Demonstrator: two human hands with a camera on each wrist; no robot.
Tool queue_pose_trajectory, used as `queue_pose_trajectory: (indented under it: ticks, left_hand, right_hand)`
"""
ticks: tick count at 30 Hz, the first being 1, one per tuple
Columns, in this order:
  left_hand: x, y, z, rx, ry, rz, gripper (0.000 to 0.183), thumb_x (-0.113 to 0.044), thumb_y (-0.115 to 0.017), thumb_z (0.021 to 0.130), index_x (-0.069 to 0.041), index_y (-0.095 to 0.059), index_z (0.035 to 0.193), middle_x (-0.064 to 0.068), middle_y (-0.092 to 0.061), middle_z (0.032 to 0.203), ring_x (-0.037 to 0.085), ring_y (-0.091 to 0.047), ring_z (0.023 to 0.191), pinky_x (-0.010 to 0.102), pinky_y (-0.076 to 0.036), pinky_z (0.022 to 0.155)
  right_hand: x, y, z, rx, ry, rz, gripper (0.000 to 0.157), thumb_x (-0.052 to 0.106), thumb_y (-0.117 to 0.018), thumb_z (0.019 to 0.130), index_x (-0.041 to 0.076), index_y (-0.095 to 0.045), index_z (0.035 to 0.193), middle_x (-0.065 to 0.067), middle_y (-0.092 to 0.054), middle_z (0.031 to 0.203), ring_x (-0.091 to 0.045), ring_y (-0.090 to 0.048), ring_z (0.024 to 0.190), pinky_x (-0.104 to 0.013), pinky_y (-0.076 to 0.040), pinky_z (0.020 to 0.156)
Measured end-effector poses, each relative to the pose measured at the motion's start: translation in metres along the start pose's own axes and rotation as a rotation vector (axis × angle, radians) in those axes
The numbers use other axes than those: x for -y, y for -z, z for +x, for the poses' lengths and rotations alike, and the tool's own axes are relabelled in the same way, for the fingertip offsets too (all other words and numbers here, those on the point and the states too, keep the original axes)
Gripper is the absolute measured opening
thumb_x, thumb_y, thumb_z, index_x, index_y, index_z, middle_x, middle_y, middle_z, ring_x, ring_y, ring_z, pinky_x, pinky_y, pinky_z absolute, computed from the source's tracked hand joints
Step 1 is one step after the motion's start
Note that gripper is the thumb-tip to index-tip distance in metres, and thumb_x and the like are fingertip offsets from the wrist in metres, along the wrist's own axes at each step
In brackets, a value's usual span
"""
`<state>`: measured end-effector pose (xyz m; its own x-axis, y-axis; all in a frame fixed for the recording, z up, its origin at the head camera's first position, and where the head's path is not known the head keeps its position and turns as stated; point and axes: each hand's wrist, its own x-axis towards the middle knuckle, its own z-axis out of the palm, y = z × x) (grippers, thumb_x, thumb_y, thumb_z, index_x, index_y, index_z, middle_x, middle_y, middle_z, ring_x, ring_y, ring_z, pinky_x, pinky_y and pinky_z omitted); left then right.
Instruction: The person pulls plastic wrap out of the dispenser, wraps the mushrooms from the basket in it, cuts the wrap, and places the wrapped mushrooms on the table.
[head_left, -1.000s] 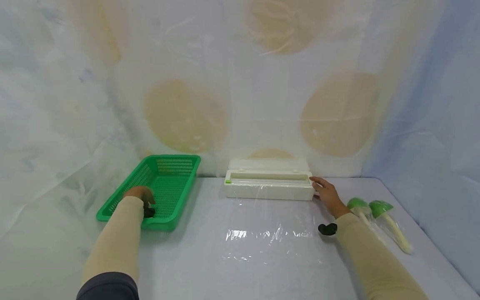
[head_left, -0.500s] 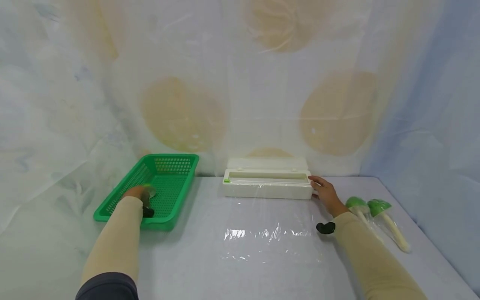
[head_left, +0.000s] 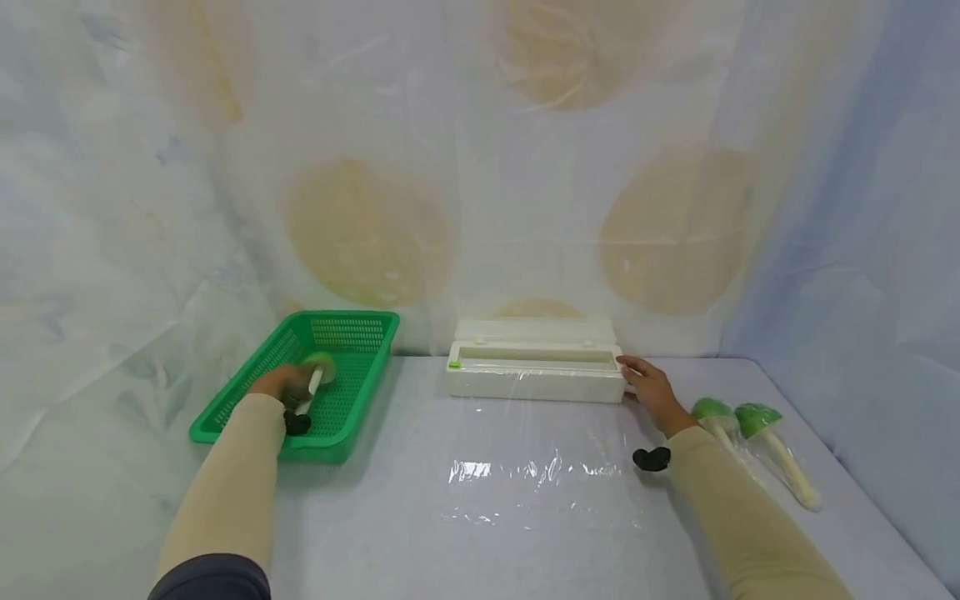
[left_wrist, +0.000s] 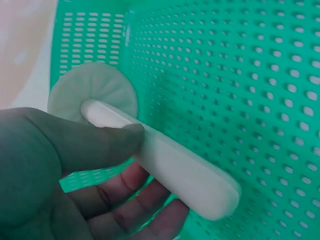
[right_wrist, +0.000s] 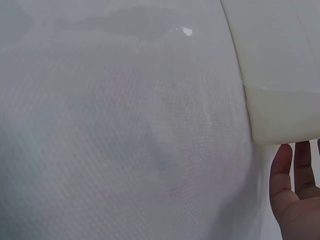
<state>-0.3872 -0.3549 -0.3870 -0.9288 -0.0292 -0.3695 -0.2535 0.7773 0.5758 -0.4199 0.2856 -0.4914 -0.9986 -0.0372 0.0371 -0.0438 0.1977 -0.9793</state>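
Note:
Over the green basket, my left hand holds a toy mushroom with a green cap and white stem. In the left wrist view my thumb lies on the white stem and the fingers curl beneath it; the cap's pale ribbed underside faces the camera. My right hand touches the right end of a white cling film dispenser whose lid stands raised. In the right wrist view, extended fingertips meet the dispenser's end.
Clear film lies spread from the dispenser across the white table toward me. Two green-capped mushrooms wrapped in film lie at the right, beside my forearm. Plastic sheeting hangs behind the table and along both sides.
My left hand has brought the mushroom up into view and turned it so its cap and stem show over the basket. The right hand stays at the dispenser's end.

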Motion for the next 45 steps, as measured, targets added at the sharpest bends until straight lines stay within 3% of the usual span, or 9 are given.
queue_pose_trajectory:
  ticks: [2,7,19,25,32,37,40,45]
  left_hand:
    - [-0.003,0.001,-0.001,-0.009,-0.031,-0.047,0.050,0.000,-0.049,0.097,0.014,-0.030,0.141,0.034,-0.047,0.124,0.043,-0.057,0.103,0.044,-0.053,0.077]
    - [-0.014,0.004,0.001,-0.034,-0.079,-0.068,0.042,0.000,-0.051,0.097,0.010,-0.036,0.135,0.034,-0.044,0.126,0.046,-0.056,0.104,0.046,-0.054,0.076]
    - [-0.059,0.011,-0.015,0.015,-0.240,0.103,0.046,-0.004,-0.056,0.096,0.003,-0.041,0.139,0.029,-0.047,0.128,0.033,-0.062,0.096,0.043,-0.055,0.075]
    - [-0.077,0.009,-0.021,0.019,-0.340,0.170,0.051,-0.003,-0.054,0.096,0.003,-0.037,0.145,0.030,-0.042,0.136,0.036,-0.059,0.104,0.042,-0.055,0.075]
    - [-0.093,0.004,-0.023,0.028,-0.444,0.212,0.045,-0.005,-0.056,0.098,0.000,-0.044,0.141,0.027,-0.052,0.130,0.037,-0.056,0.111,0.040,-0.055,0.077]
    - [-0.115,-0.006,-0.031,0.045,-0.488,0.231,0.044,-0.006,-0.056,0.098,-0.002,-0.046,0.140,0.025,-0.055,0.125,0.033,-0.060,0.104,0.041,-0.054,0.077]
    - [-0.130,-0.013,-0.035,0.032,-0.507,0.280,0.042,-0.007,-0.057,0.097,-0.006,-0.049,0.139,0.020,-0.058,0.121,0.027,-0.063,0.095,0.042,-0.054,0.076]
    - [-0.150,-0.028,-0.034,-0.001,-0.568,0.384,0.039,-0.010,-0.060,0.096,-0.010,-0.055,0.134,0.013,-0.061,0.116,0.022,-0.062,0.094,0.039,-0.053,0.077]
  right_hand:
    - [0.000,-0.001,-0.001,-0.001,0.001,0.000,0.049,0.026,-0.041,0.106,0.005,-0.034,0.149,-0.018,-0.024,0.156,-0.037,-0.034,0.134,-0.051,-0.037,0.103]
    - [0.002,0.000,0.000,-0.007,0.009,-0.001,0.049,0.027,-0.041,0.106,0.004,-0.035,0.149,-0.017,-0.026,0.155,-0.037,-0.035,0.134,-0.051,-0.038,0.103]
    - [0.003,0.000,0.001,-0.021,0.003,0.004,0.049,0.026,-0.042,0.106,0.003,-0.035,0.149,-0.018,-0.026,0.155,-0.037,-0.034,0.134,-0.051,-0.038,0.103]
    - [0.003,-0.001,0.000,-0.020,0.017,-0.019,0.050,0.029,-0.044,0.106,0.003,-0.036,0.148,-0.019,-0.028,0.154,-0.037,-0.036,0.133,-0.048,-0.041,0.101]
    - [0.001,0.002,-0.003,-0.017,0.042,-0.041,0.051,0.029,-0.044,0.105,0.003,-0.036,0.149,-0.018,-0.029,0.154,-0.036,-0.038,0.130,-0.048,-0.042,0.100]
    - [0.003,0.005,-0.006,-0.017,0.063,-0.047,0.051,0.030,-0.044,0.106,0.003,-0.037,0.149,-0.018,-0.029,0.153,-0.036,-0.037,0.130,-0.049,-0.041,0.101]
    - [0.005,0.006,-0.007,-0.020,0.056,-0.043,0.051,0.030,-0.043,0.105,0.004,-0.037,0.149,-0.018,-0.030,0.153,-0.036,-0.037,0.129,-0.049,-0.040,0.101]
    - [0.006,0.007,-0.007,-0.019,0.056,-0.034,0.052,0.032,-0.043,0.105,0.005,-0.036,0.149,-0.019,-0.032,0.152,-0.035,-0.037,0.130,-0.050,-0.039,0.102]
